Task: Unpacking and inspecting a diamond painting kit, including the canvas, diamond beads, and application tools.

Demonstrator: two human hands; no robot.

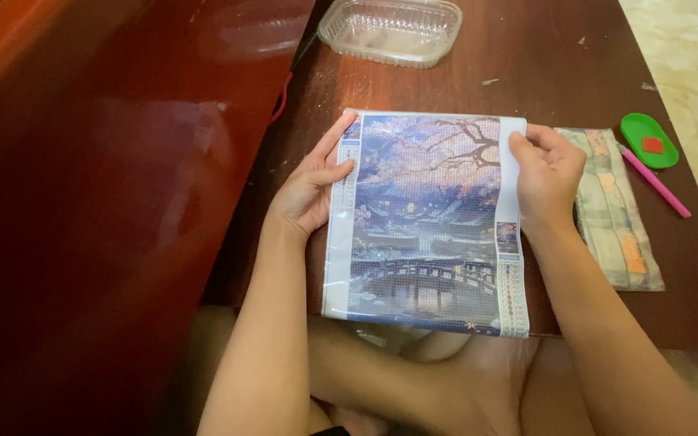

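The left hand (pixel 310 187) and right hand (pixel 544 171) pinch the side edges of a rectangular blue-and-purple diamond-painting canvas (pixel 426 218), flat on the dark wooden table (pixel 527 64) with its near edge overhanging. Uneven pulling could crease it or slide it off. Beside lie a clear plastic packet (pixel 611 211), a pink pen (pixel 654 183), a green tray (pixel 649 140) and a clear lidded container (pixel 391 30).

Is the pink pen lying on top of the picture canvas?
No, the pink pen lies on the wooden table beside the green tray, well to the right of the canvas that both hands hold.
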